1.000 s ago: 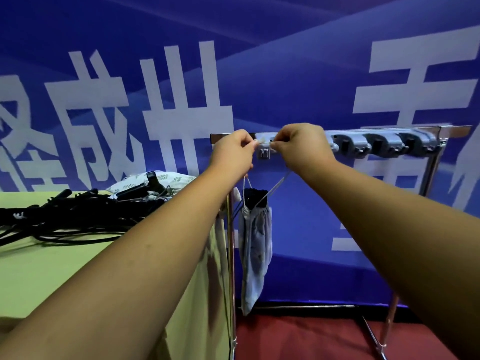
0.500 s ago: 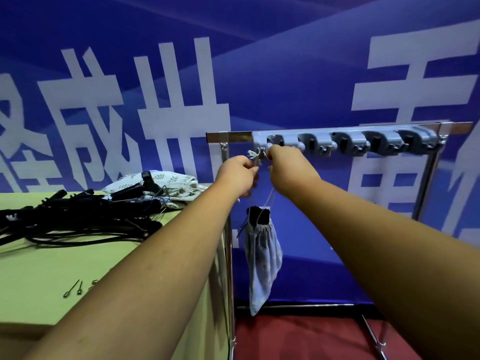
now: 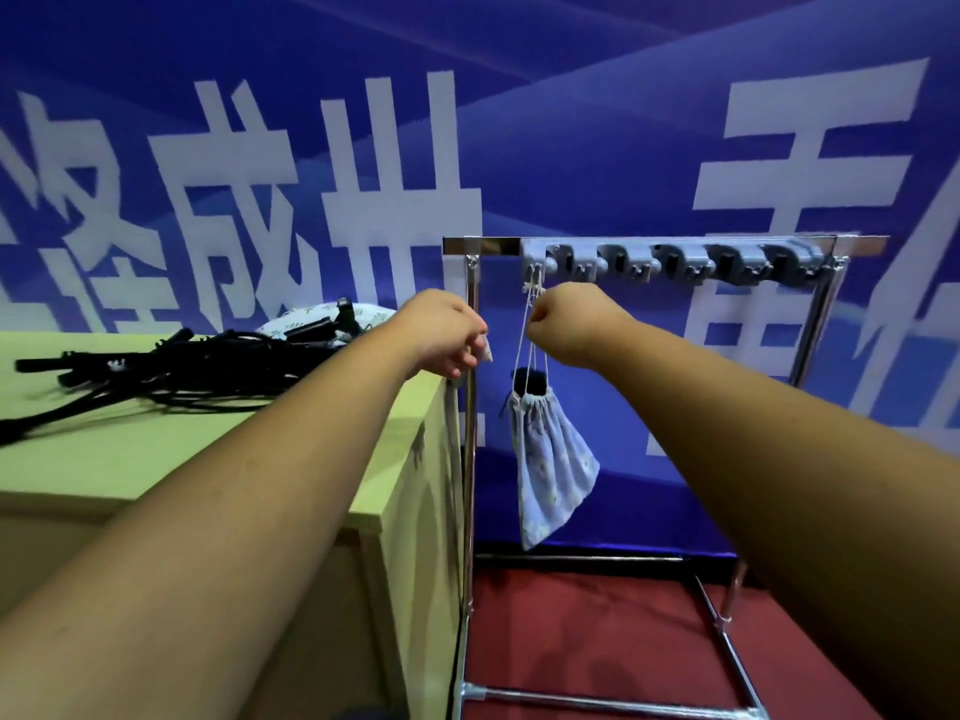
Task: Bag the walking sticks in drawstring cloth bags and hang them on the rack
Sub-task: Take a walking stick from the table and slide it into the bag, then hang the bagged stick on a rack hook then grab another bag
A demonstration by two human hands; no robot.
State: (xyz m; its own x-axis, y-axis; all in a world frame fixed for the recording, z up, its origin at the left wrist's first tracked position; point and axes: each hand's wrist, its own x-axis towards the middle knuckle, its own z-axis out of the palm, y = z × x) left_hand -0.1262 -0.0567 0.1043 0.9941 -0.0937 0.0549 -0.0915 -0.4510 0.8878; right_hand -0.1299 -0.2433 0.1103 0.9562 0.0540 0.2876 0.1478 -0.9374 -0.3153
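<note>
Several black walking sticks (image 3: 156, 363) crowd the table (image 3: 130, 459) beside the rack (image 3: 685, 259).

Probably a staged event or exhibition booth, not a home. A printed blue backdrop (image 3: 571, 122) with huge white characters fills the view from 9 to 3 o'clock. Red carpet (image 3: 597, 631) covers the floor at 5 o'clock. A chrome display rack (image 3: 493, 245) stands beside a pale green table (image 3: 130, 459) at 8 o'clock.
</note>
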